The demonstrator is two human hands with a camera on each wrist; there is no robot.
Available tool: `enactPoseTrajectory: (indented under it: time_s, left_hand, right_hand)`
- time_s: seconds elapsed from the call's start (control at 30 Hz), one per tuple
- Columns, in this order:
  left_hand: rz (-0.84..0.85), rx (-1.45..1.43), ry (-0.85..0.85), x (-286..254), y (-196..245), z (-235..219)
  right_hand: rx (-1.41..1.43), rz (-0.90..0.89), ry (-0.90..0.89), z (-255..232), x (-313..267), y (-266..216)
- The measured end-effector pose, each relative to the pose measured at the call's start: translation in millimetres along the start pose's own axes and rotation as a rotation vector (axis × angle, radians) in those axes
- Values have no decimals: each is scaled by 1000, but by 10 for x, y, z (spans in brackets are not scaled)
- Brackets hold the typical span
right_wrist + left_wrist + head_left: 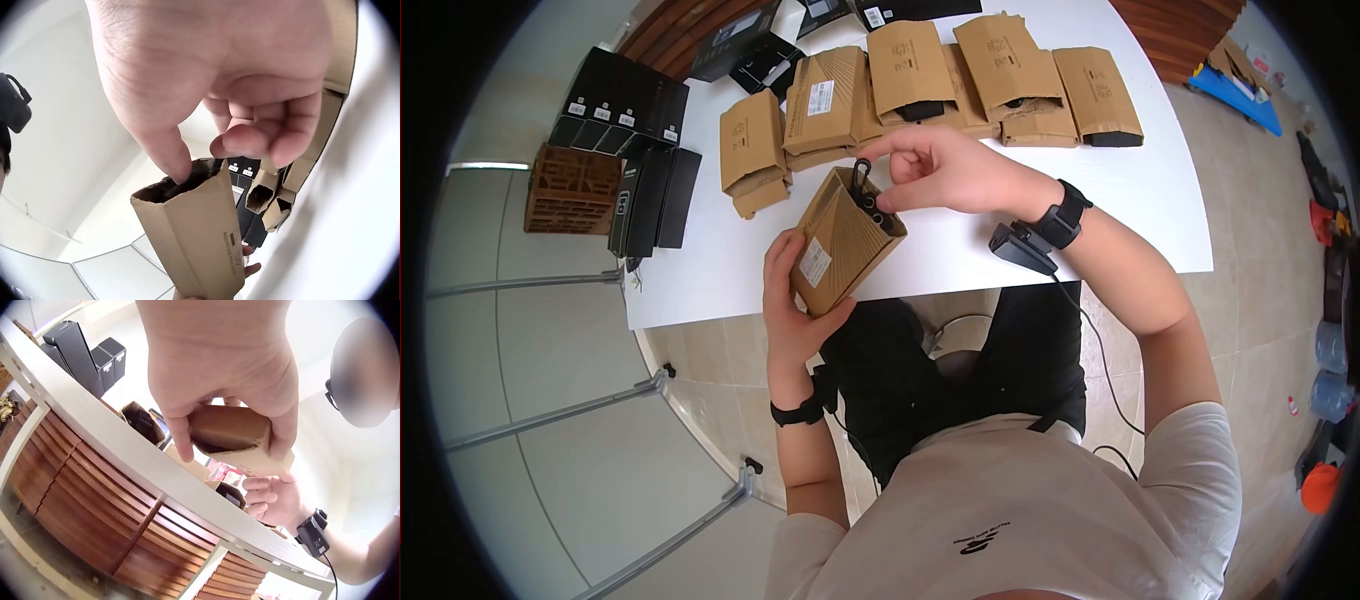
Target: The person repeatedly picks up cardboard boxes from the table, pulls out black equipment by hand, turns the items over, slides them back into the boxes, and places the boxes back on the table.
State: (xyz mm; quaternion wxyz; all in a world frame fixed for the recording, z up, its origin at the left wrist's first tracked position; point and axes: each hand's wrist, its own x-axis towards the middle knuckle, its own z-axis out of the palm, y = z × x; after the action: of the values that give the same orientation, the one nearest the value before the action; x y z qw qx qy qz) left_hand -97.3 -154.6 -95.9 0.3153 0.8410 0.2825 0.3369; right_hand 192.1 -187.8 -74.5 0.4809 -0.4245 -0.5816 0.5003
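In the head view, my left hand [788,305] grips a brown cardboard box [850,250] with a white label, tilted at the table's front edge. A black item with a clip-like loop [861,172] sticks out of its open end. My right hand [945,170] is over that end, thumb on the black item, index fingertip near the loop. In the left wrist view, fingers and thumb hold the box [231,428] from both sides. The right wrist view has the thumb tip dipping into the opening of the box [194,234], other fingers bent above it; the item is mostly hidden.
Several brown cardboard packages [825,98] lie along the table [960,245], some with black contents showing. Black boxes [622,100] stand at the left and back. A brown crate [568,190] is beyond the left edge. Cables run from the wrist cameras.
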Motion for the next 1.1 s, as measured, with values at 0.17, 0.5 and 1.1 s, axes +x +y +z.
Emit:
enactPoseTrajectory:
  time_s: [0.17,0.5,1.1]
  left_hand:
    - [-18,-112,-57,-16,-46,-40]
    - [-24,-144,-104,-14,38,-44]
    - [-99,-509,-213,28,-155,-62]
  right_hand:
    - [128,92,39,-37,34,5]
    - [83,99,76,19,14,-2]
    - [-98,-39,69,67,-20,40]
